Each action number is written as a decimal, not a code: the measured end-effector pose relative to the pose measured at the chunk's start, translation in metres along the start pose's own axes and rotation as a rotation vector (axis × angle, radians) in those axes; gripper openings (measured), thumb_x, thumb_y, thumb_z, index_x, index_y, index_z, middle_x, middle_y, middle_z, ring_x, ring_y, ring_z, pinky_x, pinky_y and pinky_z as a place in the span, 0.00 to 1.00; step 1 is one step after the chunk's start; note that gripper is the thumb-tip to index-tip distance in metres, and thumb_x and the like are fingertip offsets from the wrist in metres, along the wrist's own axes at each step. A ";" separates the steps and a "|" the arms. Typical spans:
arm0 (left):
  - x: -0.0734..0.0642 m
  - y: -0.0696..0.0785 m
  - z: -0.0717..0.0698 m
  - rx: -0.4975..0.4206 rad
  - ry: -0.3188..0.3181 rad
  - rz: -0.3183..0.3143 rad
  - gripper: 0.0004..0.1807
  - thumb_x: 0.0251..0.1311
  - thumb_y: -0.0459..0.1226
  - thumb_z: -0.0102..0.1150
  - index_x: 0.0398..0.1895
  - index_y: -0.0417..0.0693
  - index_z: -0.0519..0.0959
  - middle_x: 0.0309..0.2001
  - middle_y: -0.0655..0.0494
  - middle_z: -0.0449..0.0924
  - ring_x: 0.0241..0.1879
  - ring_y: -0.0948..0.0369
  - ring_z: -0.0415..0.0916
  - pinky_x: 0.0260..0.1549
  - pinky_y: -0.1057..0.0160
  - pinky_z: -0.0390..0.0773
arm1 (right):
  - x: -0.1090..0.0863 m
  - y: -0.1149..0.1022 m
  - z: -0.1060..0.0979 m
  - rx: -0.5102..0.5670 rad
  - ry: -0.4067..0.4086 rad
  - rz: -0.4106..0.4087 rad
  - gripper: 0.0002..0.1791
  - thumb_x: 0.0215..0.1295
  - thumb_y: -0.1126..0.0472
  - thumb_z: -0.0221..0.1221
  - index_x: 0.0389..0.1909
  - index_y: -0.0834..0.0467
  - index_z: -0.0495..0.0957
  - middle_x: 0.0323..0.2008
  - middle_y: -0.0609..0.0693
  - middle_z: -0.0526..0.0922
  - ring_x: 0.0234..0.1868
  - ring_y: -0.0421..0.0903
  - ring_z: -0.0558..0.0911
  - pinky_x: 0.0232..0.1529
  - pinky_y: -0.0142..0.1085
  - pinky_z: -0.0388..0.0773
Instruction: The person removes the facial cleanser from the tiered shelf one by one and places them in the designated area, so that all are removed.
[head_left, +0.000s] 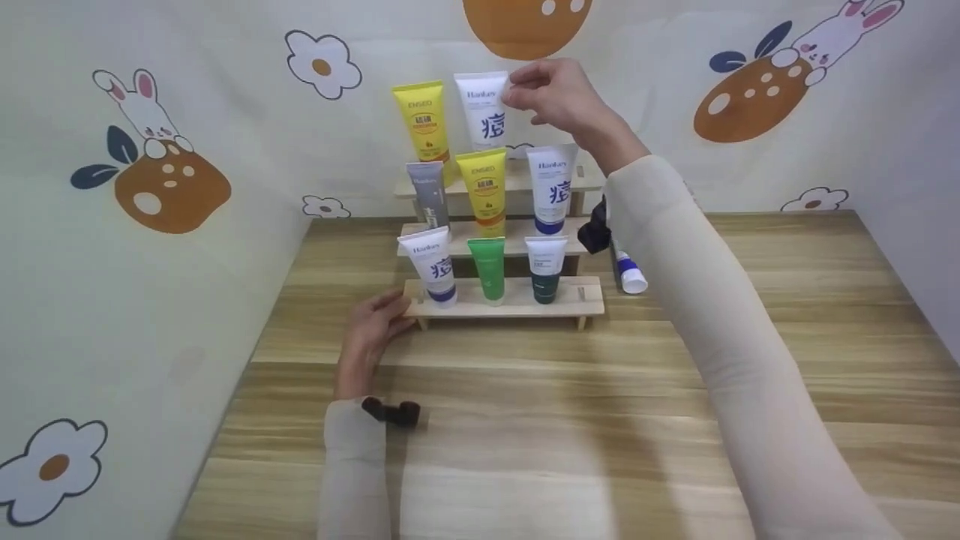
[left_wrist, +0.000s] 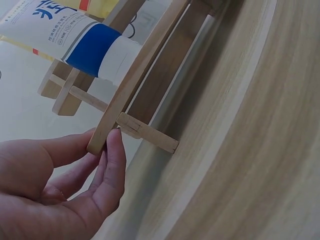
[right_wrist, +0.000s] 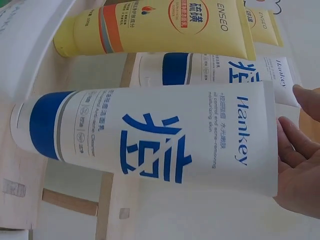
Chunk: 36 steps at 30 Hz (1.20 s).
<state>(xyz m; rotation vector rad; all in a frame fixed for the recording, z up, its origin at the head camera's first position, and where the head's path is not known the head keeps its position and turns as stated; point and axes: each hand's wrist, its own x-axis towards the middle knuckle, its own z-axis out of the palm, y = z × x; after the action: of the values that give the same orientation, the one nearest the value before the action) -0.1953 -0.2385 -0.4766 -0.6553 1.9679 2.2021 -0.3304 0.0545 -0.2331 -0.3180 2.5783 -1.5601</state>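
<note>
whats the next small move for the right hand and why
Probably let go of the rear white tube: the right hand seems to pinch its upper edge, and it looks upright on the top shelf, beside a yellow tube. The left hand pinches the lowest shelf at its end, which may help keep everything steady.

Your head camera looks forward and down from above, taking in the worktop (head_left: pixel 495 450) and wooden stand (head_left: pixel 517 307). Your wrist views sit close, tipped sideways: the left at the stand's front end, sharing your left hand (head_left: pixel 375 322) with the head view; the right facing tubes (head_left: pixel 553 187), sharing your right hand (head_left: pixel 559 97).
</note>
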 end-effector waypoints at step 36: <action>-0.001 0.002 -0.001 0.041 -0.006 -0.017 0.26 0.71 0.33 0.55 0.71 0.39 0.67 0.70 0.43 0.69 0.59 0.52 0.77 0.58 0.63 0.84 | -0.003 0.005 -0.020 -0.088 0.120 -0.035 0.24 0.68 0.53 0.62 0.63 0.52 0.76 0.54 0.46 0.79 0.54 0.42 0.76 0.65 0.33 0.77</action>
<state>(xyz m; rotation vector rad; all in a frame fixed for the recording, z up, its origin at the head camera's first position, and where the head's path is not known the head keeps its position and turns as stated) -0.1946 -0.2391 -0.4746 -0.6573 1.9908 2.1455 -0.3325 0.0752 -0.2283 -0.2869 2.7526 -1.5240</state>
